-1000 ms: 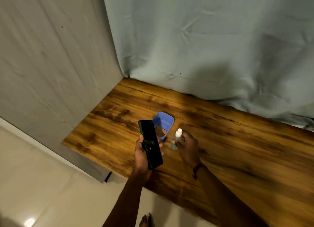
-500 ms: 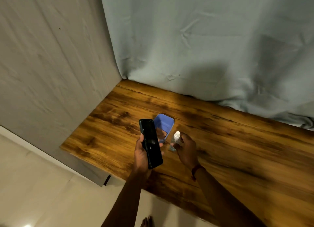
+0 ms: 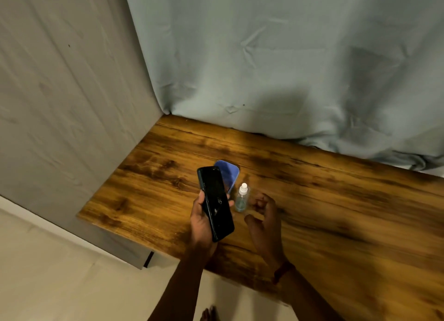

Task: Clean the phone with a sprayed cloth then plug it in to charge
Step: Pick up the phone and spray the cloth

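My left hand [image 3: 200, 221] grips a black phone [image 3: 215, 201], screen up, above the near edge of the wooden table [image 3: 336, 200]. A small clear spray bottle [image 3: 241, 198] with a white cap stands upright on the table just right of the phone. My right hand [image 3: 263, 218] hovers beside the bottle with fingers loosely curled and holds nothing. A blue phone case [image 3: 230, 174] lies on the table behind the phone, partly hidden by it. No cloth or charger is in view.
A pale blue curtain [image 3: 276, 68] hangs behind the table. A grey wall [image 3: 60, 104] borders its left side. Light floor tiles [image 3: 60, 284] and the toes of a foot [image 3: 209, 314] show below the table's front edge.
My right hand has let go of the spray bottle and drawn back a little to the right. The bottle now stands alone. The phone stays in my left hand.
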